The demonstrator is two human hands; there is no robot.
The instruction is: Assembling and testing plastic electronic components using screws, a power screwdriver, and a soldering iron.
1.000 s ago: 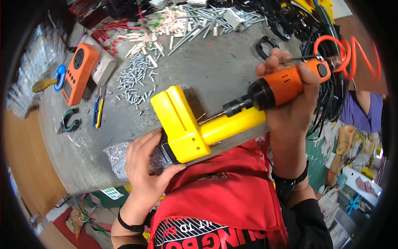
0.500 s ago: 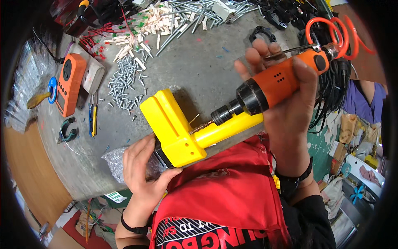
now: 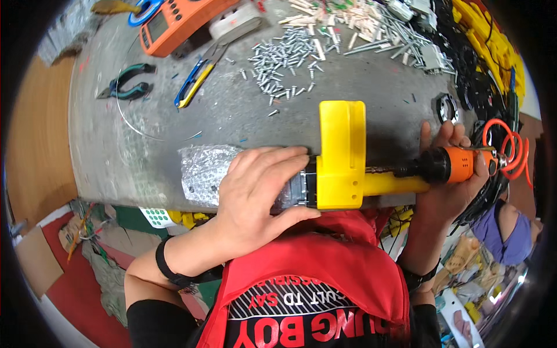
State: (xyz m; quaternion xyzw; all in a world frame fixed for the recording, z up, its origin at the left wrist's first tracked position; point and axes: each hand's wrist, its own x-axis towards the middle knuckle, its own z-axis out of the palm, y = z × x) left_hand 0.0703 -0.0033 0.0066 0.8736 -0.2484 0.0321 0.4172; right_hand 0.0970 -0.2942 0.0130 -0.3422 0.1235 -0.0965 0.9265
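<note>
1. Head view: the left hand lies flat at the near edge of the grey desk, fingers spread and pressing down on a metal part at the 9 o'clock end of the yellow plastic housing.
2. The yellow plastic housing sits near the picture's centre, its narrow arm running toward 3 o'clock.
3. The right hand is wrapped around the orange power screwdriver, fingers curled tight on its body; the bit end points toward 9 o'clock and meets the housing.
4. An orange coiled cord trails off the tool at 3 o'clock.
5. A crumpled clear bag lies just beside the left hand at 9 o'clock.
6. Loose screws are heaped at 12 o'clock.
7. Farther toward 11 o'clock: a blue-and-yellow cutter, green-handled pliers and an orange meter.
</note>
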